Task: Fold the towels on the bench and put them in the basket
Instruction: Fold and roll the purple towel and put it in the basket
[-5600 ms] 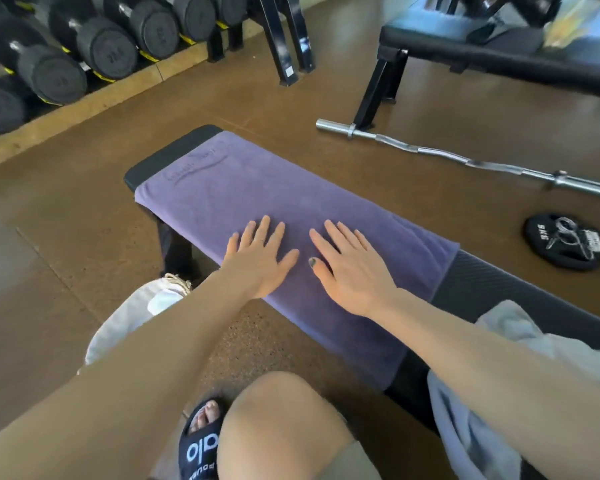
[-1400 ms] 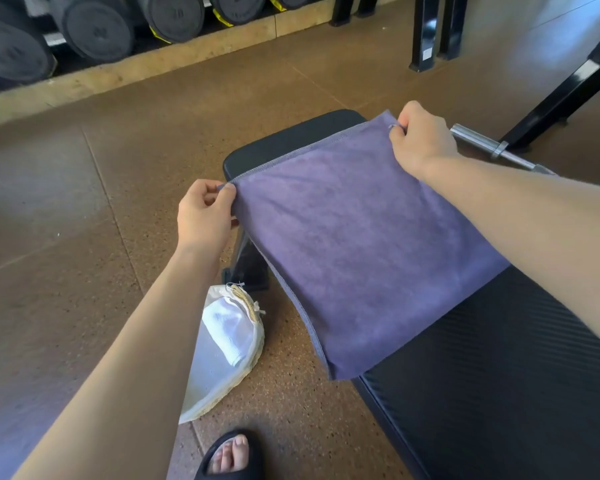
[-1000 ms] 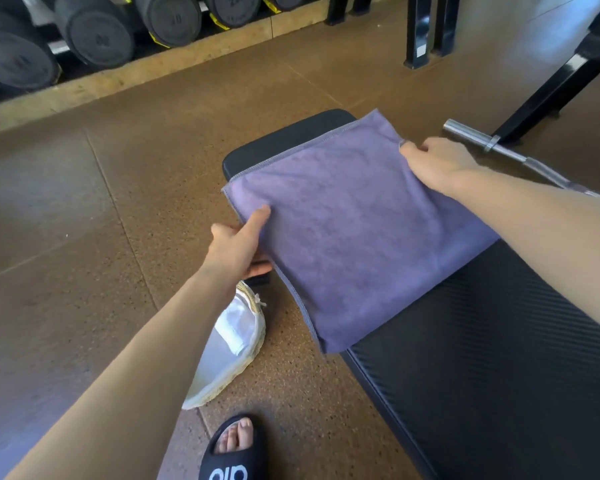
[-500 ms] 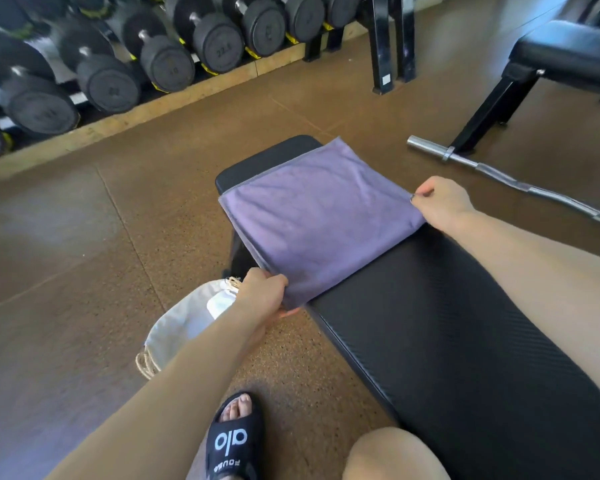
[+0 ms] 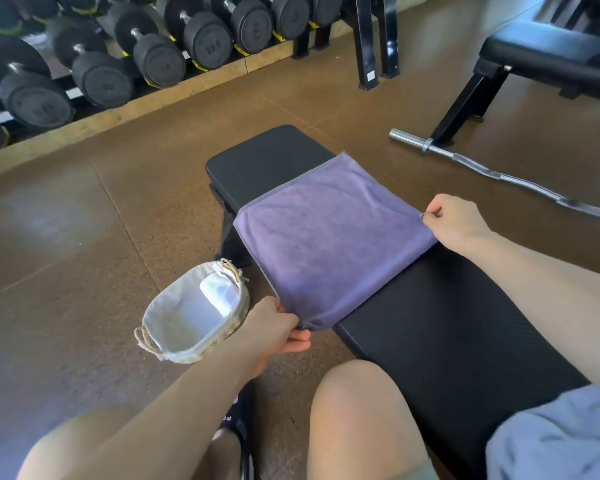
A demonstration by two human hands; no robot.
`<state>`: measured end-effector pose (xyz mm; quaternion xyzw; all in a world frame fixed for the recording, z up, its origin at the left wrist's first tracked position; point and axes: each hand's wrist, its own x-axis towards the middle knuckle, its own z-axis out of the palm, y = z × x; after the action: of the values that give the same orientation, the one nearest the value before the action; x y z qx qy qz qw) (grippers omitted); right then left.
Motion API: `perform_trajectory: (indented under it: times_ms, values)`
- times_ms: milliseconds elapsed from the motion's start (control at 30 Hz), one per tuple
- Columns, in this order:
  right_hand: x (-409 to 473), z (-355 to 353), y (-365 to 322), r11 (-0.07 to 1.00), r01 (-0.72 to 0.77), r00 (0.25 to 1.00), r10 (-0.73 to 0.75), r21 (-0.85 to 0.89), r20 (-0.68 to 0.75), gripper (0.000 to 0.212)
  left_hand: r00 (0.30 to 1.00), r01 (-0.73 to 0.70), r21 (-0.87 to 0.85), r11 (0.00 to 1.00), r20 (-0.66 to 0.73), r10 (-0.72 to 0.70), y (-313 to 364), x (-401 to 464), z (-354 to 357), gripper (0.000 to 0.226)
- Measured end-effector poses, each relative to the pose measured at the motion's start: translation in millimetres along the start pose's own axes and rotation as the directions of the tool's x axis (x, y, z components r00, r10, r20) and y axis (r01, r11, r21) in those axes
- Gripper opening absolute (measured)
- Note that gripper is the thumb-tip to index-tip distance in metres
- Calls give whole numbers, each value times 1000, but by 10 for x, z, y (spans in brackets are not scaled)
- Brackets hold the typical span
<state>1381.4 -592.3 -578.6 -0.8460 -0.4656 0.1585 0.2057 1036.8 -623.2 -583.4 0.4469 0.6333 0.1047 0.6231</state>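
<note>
Folded purple terry towel (image 5: 329, 244) on black padded surface (image 5: 447, 341); left grip (image 5: 274, 332), right grip (image 5: 454, 220) pinch near corners. Risk: overhanging left edge slips, fold opens.

— Purple towel (image 5: 329, 244): what changed?
— I see it folded shorter, drawn back from the bench (image 5: 267, 157) far end; left hand (image 5: 274, 329) and right hand (image 5: 454, 220) now pinch its near corners.
</note>
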Motion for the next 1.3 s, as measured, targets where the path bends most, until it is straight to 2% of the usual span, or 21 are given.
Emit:
perform_trajectory:
  times_ms: [167, 200, 233, 300, 333, 400, 433, 500, 600, 733, 833, 1033, 1167, 1300]
  values:
    - [-86, -117, 9, 976, -75, 991, 95, -205, 90, 12, 998, -3, 185, 983, 69, -10, 102, -86, -122, 5]
    - [-82, -124, -8, 967, -86, 988, 114, -239, 103, 13, 998, -7, 226, 974, 70, -9, 123, -48, -174, 8]
    - [-73, -128, -36, 958, -92, 987, 124, -270, 106, 14, 998, -13, 246, 969, 57, -1, 158, -6, -232, 22]
    - [-30, -105, -119, 946, -52, 994, 80, -319, 76, 23, 999, -40, 177, 983, -3, 42, 240, 125, -353, 46]
    - [1, -75, -176, 944, -5, 999, 21, -330, 45, 30, 996, -65, 114, 991, -50, 71, 298, 197, -408, 49]
    - [80, 8, -333, 932, 124, 989, -144, -341, -35, 37, 977, -117, 47, 992, -173, 123, 447, 340, -518, 43]
    - [125, 64, -434, 920, 189, 972, -226, -344, -68, 37, 959, -141, 65, 988, -240, 152, 515, 419, -573, 42]
    - [229, 201, -656, 922, 265, 947, -304, -284, -103, 35, 927, -167, 97, 981, -324, 190, 602, 582, -674, 52]
    - [420, 404, -954, 959, 248, 956, -266, -139, -124, 35, 925, -168, 71, 983, -333, 182, 623, 803, -743, 67]
    - [700, 556, -1165, 978, 167, 975, -183, -126, -124, 45, 924, -207, -5, 978, -329, 194, 665, 1031, -763, 69]
    - [881, 638, -1203, 995, 85, 990, -90, -51, -104, 46, 920, -204, -104, 973, -360, 154, 732, 1167, -787, 58]
    - [1074, 784, -1133, 997, 65, 978, -58, 29, -201, 20, 861, -268, -137, 954, -478, 173, 776, 1347, -909, 32]
    - [1061, 899, -1045, 990, 144, 955, -137, 4, -263, 13, 870, -282, -87, 955, -442, 217, 762, 1373, -999, 12]
    - [1104, 863, -1040, 991, 132, 957, -124, 14, -261, 13, 880, -297, -103, 949, -417, 230, 790, 1381, -1011, 2]
